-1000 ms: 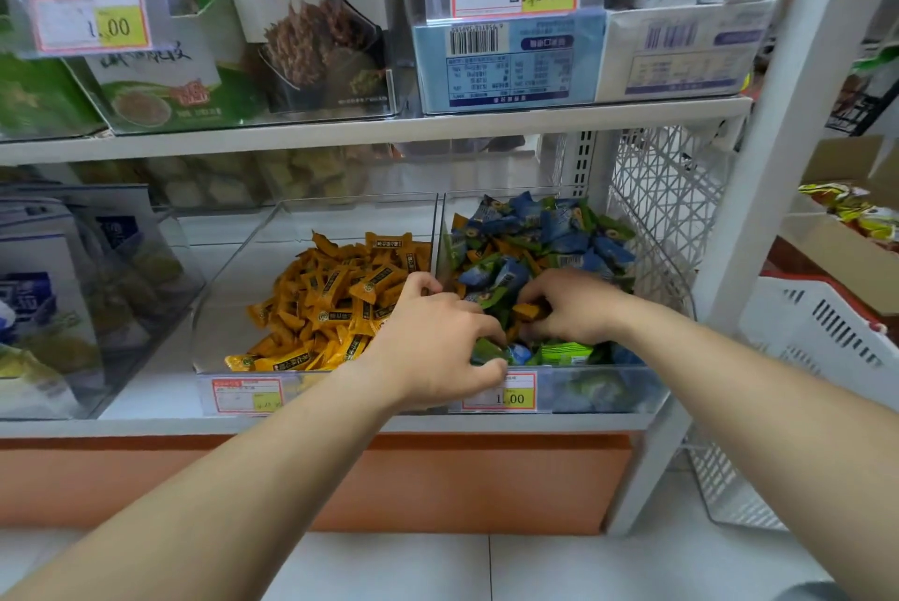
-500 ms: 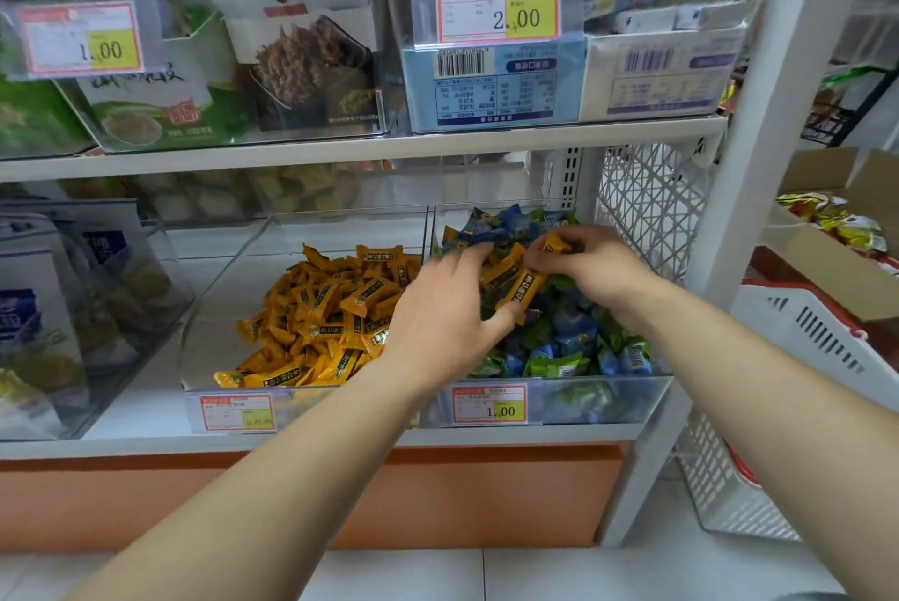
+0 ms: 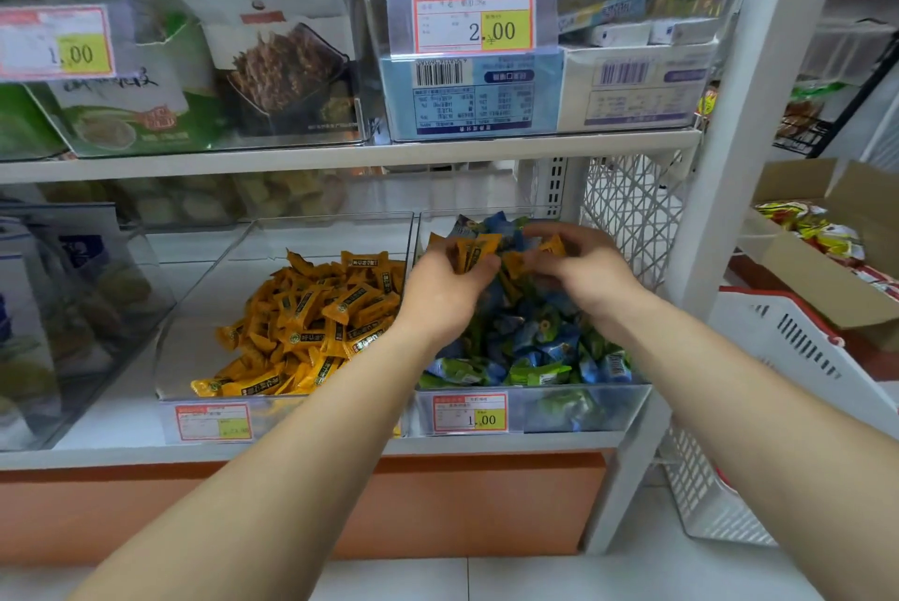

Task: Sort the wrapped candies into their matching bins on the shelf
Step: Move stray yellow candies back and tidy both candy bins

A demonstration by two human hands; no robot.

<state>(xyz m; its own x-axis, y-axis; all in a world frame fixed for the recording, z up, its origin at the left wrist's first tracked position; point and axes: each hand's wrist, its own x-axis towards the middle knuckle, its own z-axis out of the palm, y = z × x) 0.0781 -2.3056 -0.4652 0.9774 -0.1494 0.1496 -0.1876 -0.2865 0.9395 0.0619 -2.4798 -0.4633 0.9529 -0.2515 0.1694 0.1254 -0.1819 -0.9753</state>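
Fingers (image 3: 474,269) of the left hand (image 3: 440,296) curl round a bunch of orange candies (image 3: 474,248); half a second ago they lay straighter and lower. The right hand (image 3: 586,272) pinches one candy (image 3: 553,244), as before. Both hands are now raised over the back of the right bin (image 3: 627,398), above its blue and green candies (image 3: 530,347). The left palm hides how many it holds. Wrappers are orange with a dark band, print unreadable, like the pile (image 3: 316,313) in the left bin (image 3: 168,352).

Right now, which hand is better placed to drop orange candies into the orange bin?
Probably the left hand: it grips several orange candies beside the orange bin; the right hand is farther away.
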